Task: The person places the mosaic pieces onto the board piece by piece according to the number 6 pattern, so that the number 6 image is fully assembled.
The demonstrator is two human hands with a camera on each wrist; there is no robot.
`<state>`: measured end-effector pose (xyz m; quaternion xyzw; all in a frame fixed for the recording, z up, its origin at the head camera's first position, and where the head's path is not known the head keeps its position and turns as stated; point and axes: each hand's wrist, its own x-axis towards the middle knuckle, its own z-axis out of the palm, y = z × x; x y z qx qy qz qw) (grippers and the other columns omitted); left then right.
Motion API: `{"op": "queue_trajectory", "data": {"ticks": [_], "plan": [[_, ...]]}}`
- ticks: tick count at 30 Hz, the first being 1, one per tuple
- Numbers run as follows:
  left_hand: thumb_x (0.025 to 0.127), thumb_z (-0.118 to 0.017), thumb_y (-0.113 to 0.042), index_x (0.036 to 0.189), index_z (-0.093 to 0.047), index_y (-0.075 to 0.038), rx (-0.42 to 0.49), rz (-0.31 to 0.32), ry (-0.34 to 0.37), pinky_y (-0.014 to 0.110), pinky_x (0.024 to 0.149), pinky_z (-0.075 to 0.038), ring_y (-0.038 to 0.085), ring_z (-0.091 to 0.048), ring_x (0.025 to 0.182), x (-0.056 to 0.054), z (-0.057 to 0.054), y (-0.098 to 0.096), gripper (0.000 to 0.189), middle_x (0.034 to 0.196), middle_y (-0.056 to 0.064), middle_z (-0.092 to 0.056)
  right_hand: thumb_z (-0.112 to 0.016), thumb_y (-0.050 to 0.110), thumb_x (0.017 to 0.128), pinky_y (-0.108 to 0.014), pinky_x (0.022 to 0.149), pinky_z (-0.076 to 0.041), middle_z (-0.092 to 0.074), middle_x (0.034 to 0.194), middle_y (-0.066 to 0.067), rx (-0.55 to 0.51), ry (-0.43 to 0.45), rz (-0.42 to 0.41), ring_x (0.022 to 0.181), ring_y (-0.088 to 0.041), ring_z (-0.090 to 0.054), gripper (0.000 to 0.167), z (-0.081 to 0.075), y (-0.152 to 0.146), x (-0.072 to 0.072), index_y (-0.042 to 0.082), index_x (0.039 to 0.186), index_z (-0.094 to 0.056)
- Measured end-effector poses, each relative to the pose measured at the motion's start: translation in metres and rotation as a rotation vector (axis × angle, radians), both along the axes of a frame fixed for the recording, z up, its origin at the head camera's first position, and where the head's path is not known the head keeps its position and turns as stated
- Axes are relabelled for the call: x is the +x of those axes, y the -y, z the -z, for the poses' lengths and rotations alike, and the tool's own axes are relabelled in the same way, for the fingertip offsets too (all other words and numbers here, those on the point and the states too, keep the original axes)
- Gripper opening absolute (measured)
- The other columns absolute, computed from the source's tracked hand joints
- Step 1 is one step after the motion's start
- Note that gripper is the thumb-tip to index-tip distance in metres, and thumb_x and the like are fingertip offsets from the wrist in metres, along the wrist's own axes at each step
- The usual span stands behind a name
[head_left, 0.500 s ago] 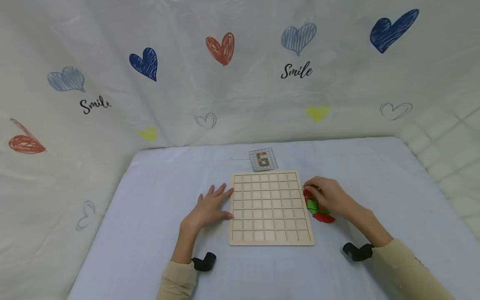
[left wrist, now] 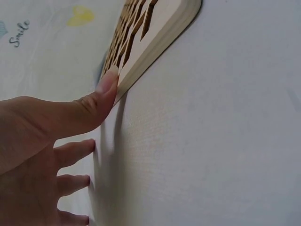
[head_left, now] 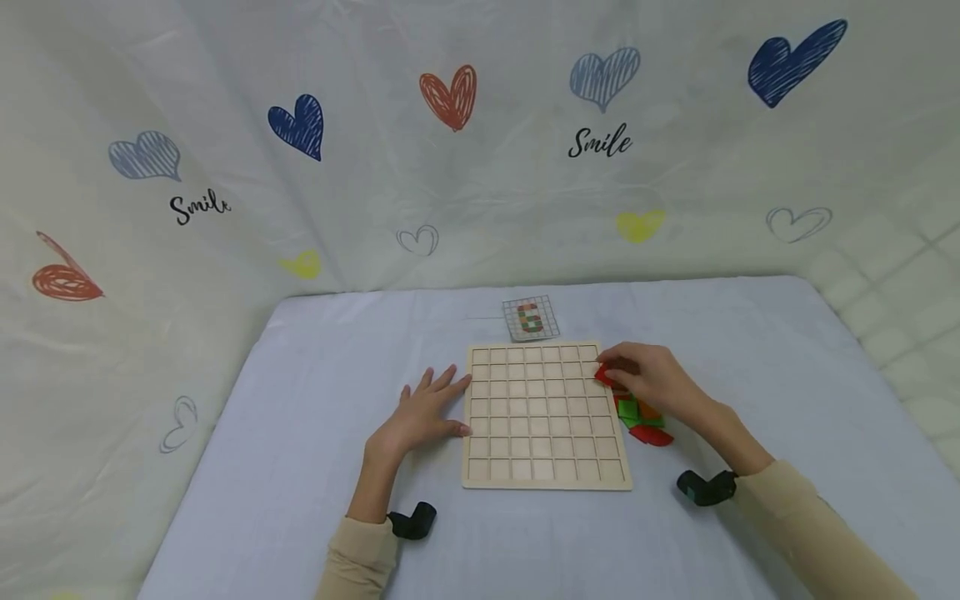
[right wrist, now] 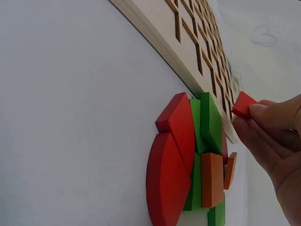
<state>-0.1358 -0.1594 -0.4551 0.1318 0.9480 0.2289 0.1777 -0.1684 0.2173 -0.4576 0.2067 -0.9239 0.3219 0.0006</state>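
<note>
A wooden grid board (head_left: 542, 417) lies flat on the table, its square cells bare. My left hand (head_left: 420, 421) rests at the board's left edge with fingers spread; in the left wrist view the thumb (left wrist: 107, 84) touches the rim. Between thumb and fingertips my right hand (head_left: 652, 375) pinches a red block (right wrist: 243, 104), held over the board's upper right edge. Below that hand, a small pile of red, green and orange blocks lies along the board's right side, among them a red curved block (right wrist: 162, 179), a green block (right wrist: 210, 120) and an orange block (right wrist: 212, 179).
Behind the board lies a pattern card (head_left: 531, 318) with a coloured figure on a grid. A white cloth covers the table (head_left: 337, 350). A white curtain (head_left: 510, 183) printed with hearts hangs behind its far edge.
My right hand has lifted from the pile and moved slightly left and away from me, bringing the red block to the board's edge. The left hand stays in place at the board.
</note>
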Motion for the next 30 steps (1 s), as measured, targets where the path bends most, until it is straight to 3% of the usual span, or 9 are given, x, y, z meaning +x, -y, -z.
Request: {"op": "queue_trajectory", "data": {"ticks": [10,19,30], "plan": [[0.085,-0.083,-0.036,0.159,-0.041,-0.024,0.004,-0.009,0.013,0.074,0.120,-0.007,0.041,-0.008,0.159,0.000,-0.004,-0.001,0.086,0.171,0.006,-0.024,-0.074,0.002,0.093,-0.042,0.083,-0.062,-0.077,0.106,-0.012,-0.005,0.031,-0.033,0.090,-0.023,-0.069,0.021,-0.005,0.012,-0.011,0.001,0.113,-0.076],[0.085,-0.082,-0.037,0.160,-0.041,-0.022,0.013,-0.007,0.005,0.075,0.119,-0.007,0.042,-0.009,0.159,-0.001,-0.003,0.000,0.086,0.171,0.007,-0.024,-0.071,0.000,0.094,-0.045,0.083,-0.061,-0.077,0.109,-0.014,-0.027,0.041,-0.083,0.092,-0.027,-0.073,0.020,-0.012,0.026,-0.023,-0.001,0.113,-0.077],[0.085,-0.082,-0.036,0.159,-0.042,-0.023,0.022,-0.011,0.012,0.075,0.120,-0.007,0.042,-0.008,0.159,0.000,0.001,-0.001,0.085,0.171,0.007,-0.025,-0.071,0.003,0.095,-0.040,0.080,-0.061,-0.078,0.104,-0.011,-0.052,0.084,-0.132,0.087,-0.021,-0.072,0.018,-0.007,0.048,-0.034,0.000,0.111,-0.077]]}}
